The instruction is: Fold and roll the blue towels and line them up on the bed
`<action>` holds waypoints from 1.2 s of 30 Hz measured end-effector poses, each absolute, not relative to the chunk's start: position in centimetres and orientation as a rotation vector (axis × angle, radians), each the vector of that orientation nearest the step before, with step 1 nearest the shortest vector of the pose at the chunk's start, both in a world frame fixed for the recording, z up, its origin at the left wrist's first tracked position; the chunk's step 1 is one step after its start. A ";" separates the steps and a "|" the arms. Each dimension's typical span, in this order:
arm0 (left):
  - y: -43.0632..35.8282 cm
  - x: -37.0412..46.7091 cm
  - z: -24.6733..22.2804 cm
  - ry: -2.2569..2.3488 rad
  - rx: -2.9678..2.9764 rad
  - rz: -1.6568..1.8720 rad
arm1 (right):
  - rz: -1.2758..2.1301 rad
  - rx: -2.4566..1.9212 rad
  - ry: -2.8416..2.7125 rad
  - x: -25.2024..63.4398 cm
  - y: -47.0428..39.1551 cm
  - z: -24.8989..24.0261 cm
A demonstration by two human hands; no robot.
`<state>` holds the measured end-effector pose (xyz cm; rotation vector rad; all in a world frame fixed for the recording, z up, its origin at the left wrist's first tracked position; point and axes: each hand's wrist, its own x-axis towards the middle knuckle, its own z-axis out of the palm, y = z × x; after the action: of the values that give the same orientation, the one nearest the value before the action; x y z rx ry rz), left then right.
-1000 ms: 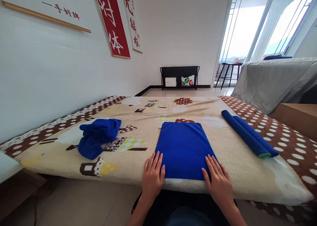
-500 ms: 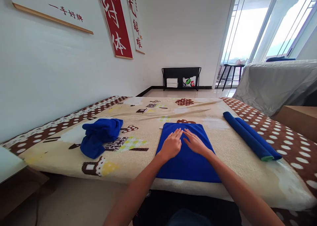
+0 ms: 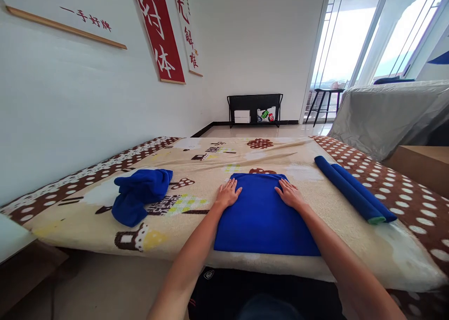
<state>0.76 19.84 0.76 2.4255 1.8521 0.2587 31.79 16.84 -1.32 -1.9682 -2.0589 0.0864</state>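
A blue towel [image 3: 263,221] lies flat on the patterned blanket in front of me, its near edge close to the bed's front. My left hand [image 3: 228,193] rests flat on the towel's far left edge, fingers stretched out. On the far right edge lies my right hand [image 3: 289,192], also flat with its fingers apart. Neither hand grasps anything. To the left sits a crumpled blue towel [image 3: 140,196]. Two rolled blue towels [image 3: 354,191], one showing a green end, lie side by side at the right.
Under the towels spreads a cream blanket [image 3: 196,236] with a brown dotted border. A plastic-covered piece of furniture [image 3: 393,109] and a cardboard box [image 3: 424,163] stand at the right. A black rack [image 3: 255,110] is against the far wall, and a stool [image 3: 326,102] is by the window.
My hands have moved apart from the middle of the flat towel to its left and right edges. The camera view has shifted slightly.
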 end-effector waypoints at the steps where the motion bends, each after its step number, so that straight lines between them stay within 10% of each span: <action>1: 20.0 0.7 0.9 1.845 2.430 0.247 | 0.077 -1.965 -2.071 31.9 17.0 -1.2; 36: 23.7 10.3 1.1 1.668 2.546 0.251 | 0.111 -1.880 -2.153 24.5 21.4 0.1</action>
<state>10.26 23.70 1.09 2.5459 1.6682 0.2510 24.54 21.39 0.07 -1.8802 -2.1531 0.1114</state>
